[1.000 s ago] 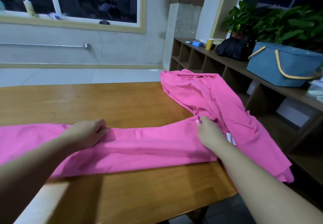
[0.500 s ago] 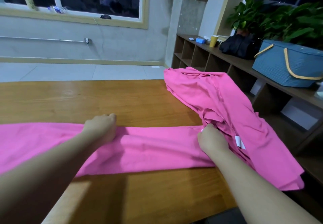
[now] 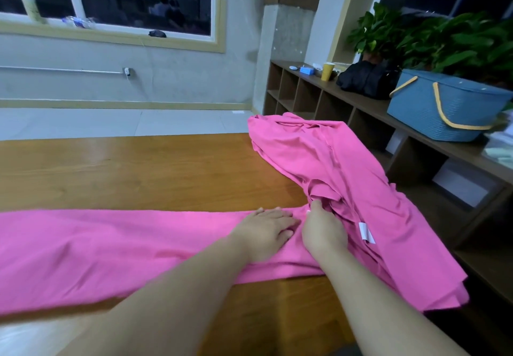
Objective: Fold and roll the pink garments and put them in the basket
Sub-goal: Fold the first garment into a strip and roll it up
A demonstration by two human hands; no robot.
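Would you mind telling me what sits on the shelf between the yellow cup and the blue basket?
In the head view, a black bag lies between the yellow cup and the blue basket.

No text, brand, number or sign can be read anywhere in the view. A small white tag point(image 3: 366, 232) sewn on the pink garment point(image 3: 333, 167), at about four o'clock from the middle of the picture, shows no legible print. The pump bottle point(image 3: 30, 3) on the windowsill at ten o'clock is too blurred to read.
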